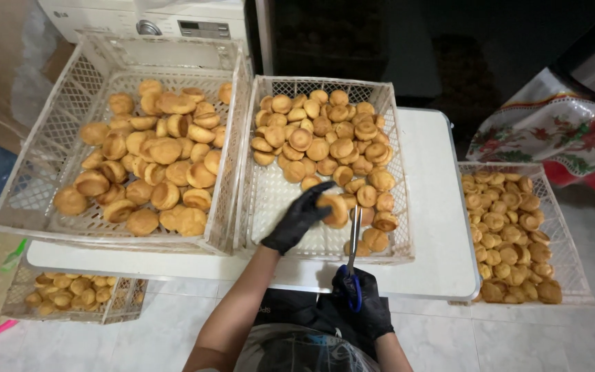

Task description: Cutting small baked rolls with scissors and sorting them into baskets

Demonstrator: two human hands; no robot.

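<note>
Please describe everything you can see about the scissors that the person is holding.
The scissors have narrow grey metal blades and blue handle loops. The right hand, in a black glove, grips the handles, fingers through the loops. The blades point up and away from the person, almost closed, over the near edge of the middle crate. Their tip is right beside the round golden bun held by the gloved left hand; whether it touches the bun is unclear.

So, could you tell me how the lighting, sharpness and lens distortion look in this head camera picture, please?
Head view: even, soft light on the white table and the buns in the middle crate, with no harsh glare; the background above the table is dark. The left hand and the bun it holds are slightly motion-blurred. The right hand with scissors is sharper. Wide-angle bending shows at the crate edges.
</note>
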